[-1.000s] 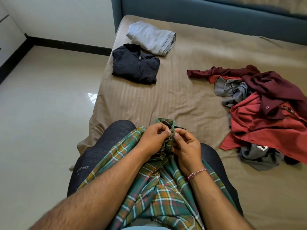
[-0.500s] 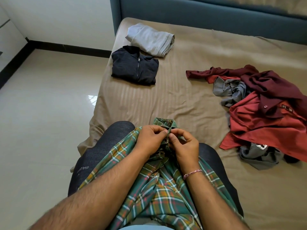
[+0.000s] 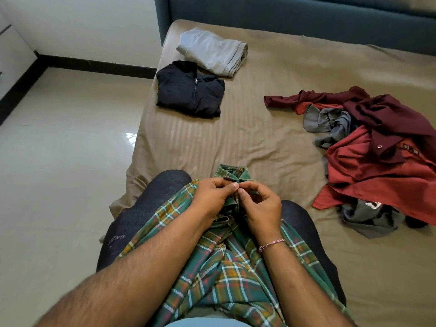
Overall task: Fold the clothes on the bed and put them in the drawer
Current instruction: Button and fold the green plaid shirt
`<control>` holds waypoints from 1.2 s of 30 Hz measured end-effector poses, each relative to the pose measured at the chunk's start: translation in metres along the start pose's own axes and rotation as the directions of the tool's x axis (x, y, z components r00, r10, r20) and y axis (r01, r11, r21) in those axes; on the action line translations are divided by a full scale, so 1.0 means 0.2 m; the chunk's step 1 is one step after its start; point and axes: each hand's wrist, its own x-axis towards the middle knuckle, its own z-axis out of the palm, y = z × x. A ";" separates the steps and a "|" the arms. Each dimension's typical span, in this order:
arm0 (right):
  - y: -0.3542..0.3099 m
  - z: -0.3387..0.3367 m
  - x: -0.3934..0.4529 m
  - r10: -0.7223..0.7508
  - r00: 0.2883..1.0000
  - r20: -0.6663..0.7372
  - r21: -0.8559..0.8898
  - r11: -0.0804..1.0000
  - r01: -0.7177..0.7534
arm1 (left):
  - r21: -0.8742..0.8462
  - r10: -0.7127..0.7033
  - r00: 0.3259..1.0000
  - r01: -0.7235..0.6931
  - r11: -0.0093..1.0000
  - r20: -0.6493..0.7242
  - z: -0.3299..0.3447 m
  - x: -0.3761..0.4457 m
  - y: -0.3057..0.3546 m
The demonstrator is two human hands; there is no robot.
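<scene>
Lower centre: green plaid shirt (image 3: 226, 263) draped over the person's lap, collar toward mid-frame. Left hand (image 3: 212, 197) and right hand (image 3: 260, 207) meet just below the collar, each pinching the shirt's front edge between thumb and forefinger, fingertips nearly touching. Pink thread bracelet (image 3: 271, 245) on right wrist. Mid right: unfolded heap of red, maroon and grey clothes (image 3: 377, 159) on the tan bed (image 3: 247, 138). Upper centre-left: folded black zip garment (image 3: 188, 90); just beyond it, a folded grey garment (image 3: 212, 51). Teal headboard (image 3: 295, 17) at top.
</scene>
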 end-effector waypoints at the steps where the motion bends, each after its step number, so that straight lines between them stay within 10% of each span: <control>1: 0.00 0.00 0.00 0.004 1.000 -0.004 -0.008 1.000 -0.004 | 0.021 0.002 1.000 -0.002 1.000 -0.010 0.00 0.00 0.00; 10: -0.03 0.00 -0.04 -0.137 0.984 -0.116 -0.193 0.975 0.113 | 0.663 0.311 0.949 -0.269 0.699 0.057 0.02 -0.01 0.06; 17: -0.08 -0.02 -0.05 -0.180 0.981 -0.077 -0.186 0.969 0.163 | 0.414 0.189 0.982 -0.168 0.895 -0.010 0.01 -0.03 0.08; 26: -0.10 -0.05 -0.05 -0.126 0.988 0.086 -0.261 0.955 0.144 | 0.587 0.063 0.989 -0.130 0.799 0.134 -0.05 -0.06 0.14; 36: -0.08 -0.04 -0.07 -0.288 0.935 0.207 -0.456 0.817 0.353 | 0.876 0.210 0.933 -0.350 0.331 0.293 -0.10 -0.06 0.20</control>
